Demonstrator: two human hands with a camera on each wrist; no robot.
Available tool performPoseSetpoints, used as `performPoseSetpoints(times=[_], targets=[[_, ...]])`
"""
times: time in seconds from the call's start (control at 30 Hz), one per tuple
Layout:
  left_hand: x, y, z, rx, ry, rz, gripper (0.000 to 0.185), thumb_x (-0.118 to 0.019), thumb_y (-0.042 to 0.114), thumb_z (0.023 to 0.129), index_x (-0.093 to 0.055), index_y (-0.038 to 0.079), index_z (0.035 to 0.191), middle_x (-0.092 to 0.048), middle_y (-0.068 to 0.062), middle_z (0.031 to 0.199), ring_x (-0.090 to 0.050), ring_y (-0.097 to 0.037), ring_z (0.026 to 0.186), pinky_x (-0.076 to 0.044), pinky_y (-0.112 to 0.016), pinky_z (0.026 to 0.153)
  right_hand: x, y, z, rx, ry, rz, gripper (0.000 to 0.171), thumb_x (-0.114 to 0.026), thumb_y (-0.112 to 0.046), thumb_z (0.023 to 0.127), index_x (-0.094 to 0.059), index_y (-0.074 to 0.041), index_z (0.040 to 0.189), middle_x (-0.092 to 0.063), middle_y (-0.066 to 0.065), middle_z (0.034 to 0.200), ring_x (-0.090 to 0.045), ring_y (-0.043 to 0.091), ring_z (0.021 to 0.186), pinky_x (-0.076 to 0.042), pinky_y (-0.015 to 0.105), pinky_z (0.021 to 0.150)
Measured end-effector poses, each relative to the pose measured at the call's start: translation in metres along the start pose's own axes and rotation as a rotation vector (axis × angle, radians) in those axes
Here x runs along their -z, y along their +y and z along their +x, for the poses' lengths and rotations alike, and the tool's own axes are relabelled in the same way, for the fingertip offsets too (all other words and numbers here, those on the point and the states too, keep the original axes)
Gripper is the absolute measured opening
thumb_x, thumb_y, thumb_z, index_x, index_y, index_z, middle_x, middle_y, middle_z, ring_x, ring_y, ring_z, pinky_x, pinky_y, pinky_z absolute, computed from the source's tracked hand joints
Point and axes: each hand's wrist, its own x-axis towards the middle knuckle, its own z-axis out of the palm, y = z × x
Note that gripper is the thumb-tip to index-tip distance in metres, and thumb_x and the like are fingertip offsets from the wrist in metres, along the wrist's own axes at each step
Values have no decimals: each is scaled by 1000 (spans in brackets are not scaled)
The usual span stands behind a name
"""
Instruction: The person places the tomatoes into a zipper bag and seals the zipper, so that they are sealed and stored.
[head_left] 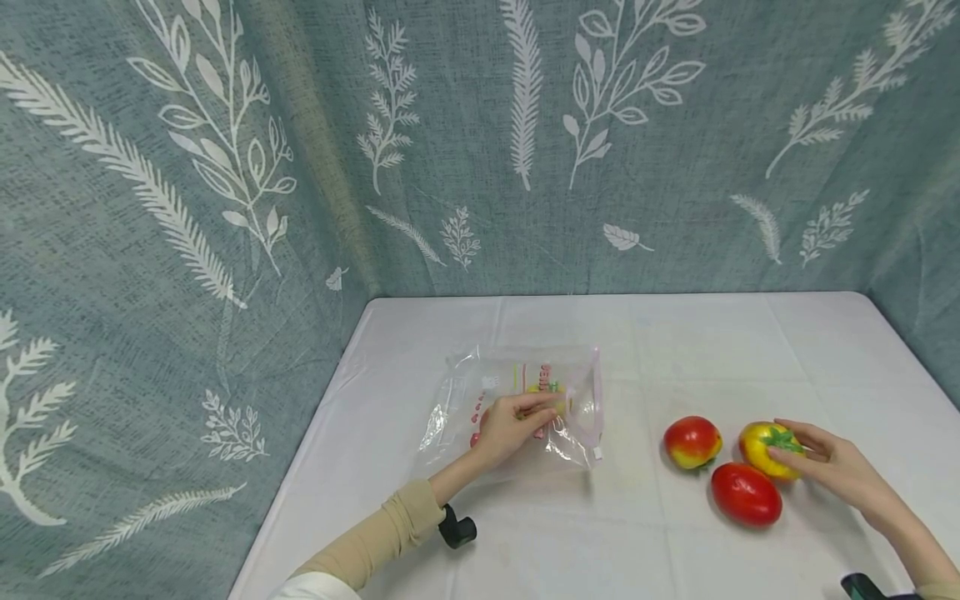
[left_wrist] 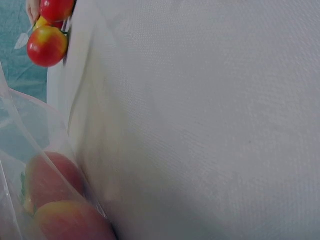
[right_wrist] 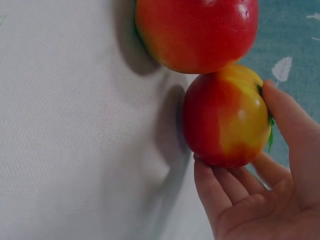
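A clear zip plastic bag (head_left: pixel 457 408) with red print lies on the table, and my left hand (head_left: pixel 510 427) pinches its upper film near the opening. Inside the bag, the left wrist view shows two reddish fruits, one a tomato with green leaves (left_wrist: pixel 55 180) and the other a rounded fruit (left_wrist: pixel 75 222). On the right, my right hand (head_left: pixel 840 468) holds a yellow-and-red tomato (head_left: pixel 757 446) between thumb and fingers, its green leaves toward the palm. Close beside it are a red-and-yellow tomato (head_left: pixel 692 442) and a smooth red oval fruit (head_left: pixel 746 495).
A white cloth covers the table (head_left: pixel 637 542). Green-blue curtains (head_left: pixel 465 150) with white leaf patterns hang behind it and along the left side. Dark wrist camera mounts (head_left: pixel 457 529) show at both wrists.
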Motion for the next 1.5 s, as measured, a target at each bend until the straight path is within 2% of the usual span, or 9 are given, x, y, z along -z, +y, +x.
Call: performPoseSetpoints(times=[0.27,0.63,0.83,0.93,1.0,1.07,1.17,1.33,1.5], targets=[[0,-1,0,8,6,3,28,-66,12,88,-68,8,116,-69,-12,113,-55,-4,60,-32,-11,47,1,0,0,0,24,9,82,-47,-52,95,-22,8,145,-24,40,143,-31,59,121,-45,64,85],[0,-3,1,4,16,18,28,-67,13,88,-69,8,115,-68,-11,116,-54,-2,61,-30,-11,47,3,2,0,-6,66,28,86,-47,-56,93,-20,7,146,-24,41,142,-30,59,122,-42,66,88],[0,-4,1,4,15,18,27,-67,14,88,-69,9,115,-70,-11,110,-53,-3,60,-30,-11,47,6,3,2,-17,67,50,87,-46,-57,93,-18,5,147,-20,41,144,-28,60,124,-39,68,90],[0,-3,1,4,15,16,27,-67,14,88,-69,9,115,-71,-11,108,-52,-3,60,-30,-11,47,7,2,2,-39,86,52,88,-46,-59,92,-17,2,149,-20,40,144,-27,58,124,-46,63,82],[0,-3,0,3,16,14,27,-67,14,88,-69,9,114,-71,-12,108,-52,-4,60,-30,-11,47,8,4,4,-58,87,68,89,-46,-60,92,-15,1,149,-17,39,145,-24,59,125,-45,64,83],[0,-2,0,2,16,13,27,-67,14,88,-69,8,114,-71,-11,109,-53,-4,60,-31,-11,47,7,11,8,-77,109,65,90,-46,-62,91,-14,-1,150,-18,38,146,-24,58,126,-46,63,81],[0,-2,0,0,15,16,27,-67,13,88,-69,8,114,-71,-12,107,-52,-4,59,-30,-11,47,6,29,21,-85,123,82,94,-46,-64,89,-11,-1,150,-15,38,147,-20,59,127,-36,71,89],[0,-2,0,-1,10,9,27,-67,13,88,-69,8,114,-72,-13,105,-52,-4,59,-31,-11,47,-1,66,44,-69,190,88,96,-47,-68,87,-13,-5,151,-16,36,150,-21,58,128,-33,73,89],[1,-2,0,-8,1,6,27,-66,13,89,-68,7,115,-72,-16,98,-53,-4,60,-31,-11,47,-1,76,51,-53,211,111,95,-48,-67,86,-13,-8,152,-14,35,150,-19,59,129,-32,74,87]])
